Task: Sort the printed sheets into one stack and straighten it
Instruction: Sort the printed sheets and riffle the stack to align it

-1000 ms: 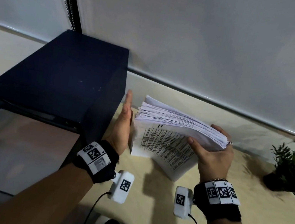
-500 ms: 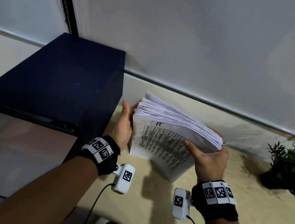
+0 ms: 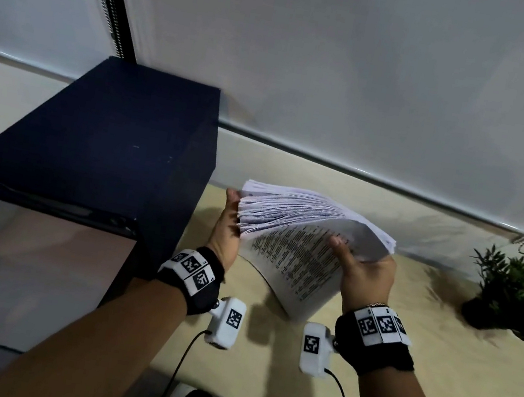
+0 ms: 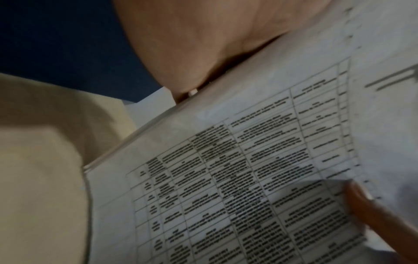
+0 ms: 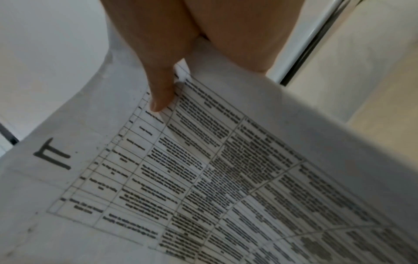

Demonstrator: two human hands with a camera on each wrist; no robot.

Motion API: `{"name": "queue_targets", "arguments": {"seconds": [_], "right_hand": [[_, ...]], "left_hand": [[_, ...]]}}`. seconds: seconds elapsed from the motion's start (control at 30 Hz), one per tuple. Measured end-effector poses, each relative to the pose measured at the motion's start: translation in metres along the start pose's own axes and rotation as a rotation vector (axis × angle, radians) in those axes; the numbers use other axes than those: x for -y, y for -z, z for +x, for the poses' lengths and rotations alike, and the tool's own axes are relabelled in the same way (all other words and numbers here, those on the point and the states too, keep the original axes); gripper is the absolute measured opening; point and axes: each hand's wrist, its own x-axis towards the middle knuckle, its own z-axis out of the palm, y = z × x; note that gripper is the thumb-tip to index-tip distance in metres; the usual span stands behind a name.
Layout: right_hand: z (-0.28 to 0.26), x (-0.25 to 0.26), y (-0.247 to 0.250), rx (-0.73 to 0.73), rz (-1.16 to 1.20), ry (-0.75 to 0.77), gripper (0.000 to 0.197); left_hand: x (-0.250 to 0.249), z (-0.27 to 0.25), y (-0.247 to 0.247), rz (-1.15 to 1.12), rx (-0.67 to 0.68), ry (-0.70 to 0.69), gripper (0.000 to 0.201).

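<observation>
A: Where is the paper stack (image 3: 309,241)?

B: Centre of the head view, lifted off the pale tabletop (image 3: 431,382), tilted, with its lower corner hanging toward the bottom middle of the frame. The upper edges fan apart at the left instead of lining up flush.

A: And the hands?

B: The right hand (image 3: 367,278) clamps the stack's right end, thumb (image 5: 162,92) pressed onto the printed table on the near face; the fingers behind the stack are hidden. The left hand (image 3: 226,227) lies along the fanned left edge with fingers straight, touching the sheet ends, not curled round them. The two hands are apart, one at each end of the stack.

A: What room is there around it?

B: At the left of the frame the dark box (image 3: 95,149) stands just beside the left hand, its side wall close to the wrist. At the right edge a small potted plant (image 3: 515,292) sits well apart from the right hand, with bare tabletop between. Behind the stack, a window blind (image 3: 346,56) fills the upper frame.
</observation>
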Motion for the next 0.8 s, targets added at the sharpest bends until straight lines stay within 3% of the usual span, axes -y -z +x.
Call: {"name": "queue_targets", "arguments": {"seconds": [0.1,0.17,0.3,0.37,0.43,0.5,0.63,0.73,0.8], "right_hand": [[0.001,0.008,0.005,-0.002,0.049,0.06,0.026],[0.001,0.002,0.008,-0.025,0.023,0.084,0.03],[-0.005,-0.019,0.01,-0.025,-0.064,-0.002,0.023],[-0.004,-0.021,0.008,0.003,-0.087,-0.01,0.023],[-0.003,-0.016,0.005,0.026,-0.089,-0.007,0.022],[0.0,-0.006,0.004,0.046,-0.072,0.029,0.023],[0.0,0.004,0.004,0.085,-0.041,0.088,0.034],[-0.009,-0.006,0.004,0.091,-0.027,0.001,0.041],[-0.011,-0.011,0.006,0.032,0.025,-0.058,0.058]], "left_hand": [[0.004,0.005,0.011,-0.004,0.036,-0.152,0.067],[0.015,0.011,0.029,-0.003,0.128,-0.294,0.087],[0.04,0.01,0.051,0.182,0.293,-0.295,0.12],[0.046,0.006,0.051,0.488,0.337,-0.261,0.108],[0.053,0.012,0.052,0.734,0.17,-0.284,0.073],[0.05,0.02,0.054,0.666,0.051,-0.337,0.046],[0.039,0.026,0.054,0.549,-0.011,-0.306,0.04],[0.044,0.019,0.049,0.463,0.028,-0.225,0.053],[0.047,0.017,0.044,0.475,0.025,-0.222,0.055]]}}
